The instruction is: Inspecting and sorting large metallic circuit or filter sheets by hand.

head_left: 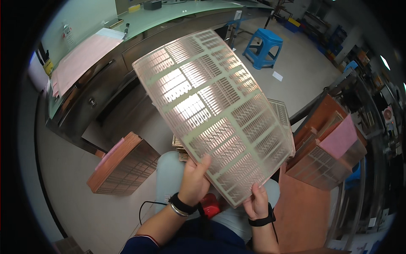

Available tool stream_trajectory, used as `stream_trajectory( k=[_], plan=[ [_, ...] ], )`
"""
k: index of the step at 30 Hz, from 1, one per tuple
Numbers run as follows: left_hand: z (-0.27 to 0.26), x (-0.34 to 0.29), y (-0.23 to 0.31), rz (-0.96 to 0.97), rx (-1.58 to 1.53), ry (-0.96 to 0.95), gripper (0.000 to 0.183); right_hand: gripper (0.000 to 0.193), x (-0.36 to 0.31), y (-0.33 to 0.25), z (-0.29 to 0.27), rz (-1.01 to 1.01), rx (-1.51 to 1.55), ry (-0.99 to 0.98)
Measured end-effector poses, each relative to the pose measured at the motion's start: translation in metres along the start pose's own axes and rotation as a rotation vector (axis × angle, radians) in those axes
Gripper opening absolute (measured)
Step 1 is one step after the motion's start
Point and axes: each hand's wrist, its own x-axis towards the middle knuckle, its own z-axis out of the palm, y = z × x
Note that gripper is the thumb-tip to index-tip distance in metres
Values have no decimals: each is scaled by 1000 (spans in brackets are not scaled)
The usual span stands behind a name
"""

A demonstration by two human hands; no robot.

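Note:
A large, thin circuit board panel (211,116), pale green with shiny copper patterns in blocks, is held up tilted in front of me. My left hand (196,180) grips its lower left edge, the thumb lying on the face. At the lower right corner, my right hand (257,203) pinches the edge with the thumb on top. The fingers behind the panel are hidden. Behind its right edge part of another patterned panel (281,118) shows. A few stacked board edges (181,149) peek out by my left knee.
A stack of copper panels (124,165) stands on the floor at left. More panels (327,161) with pink sheets lean in a rack at right. A glass-topped desk (173,21) bears pink sheets (86,63). A blue stool (263,48) stands beyond. A red object (210,206) lies between my legs.

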Motion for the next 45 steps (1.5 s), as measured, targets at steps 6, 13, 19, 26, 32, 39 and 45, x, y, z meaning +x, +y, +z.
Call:
stream_trajectory(
  k=[6,13,19,26,32,39,45],
  plan=[
    [-34,3,29,-11,187,36,34,35,8,-45,-22,-197,-109,136],
    [-49,0,40,-79,323,43,32,36,2,-71,-28,-107,-571,141],
    [-54,4,41,-118,308,49,30,28,-6,-72,-26,-105,-621,57],
    [-54,1,44,-217,278,-62,38,46,12,-91,-37,66,-435,-285],
    [-47,2,42,-238,293,-174,47,53,29,-83,-17,-38,-232,-184],
    [-44,-9,28,-349,-258,-97,59,51,25,-78,-4,-263,-90,-113],
    [-42,-26,-5,-173,43,30,46,52,17,-53,9,-305,-222,-181]
  ],
)
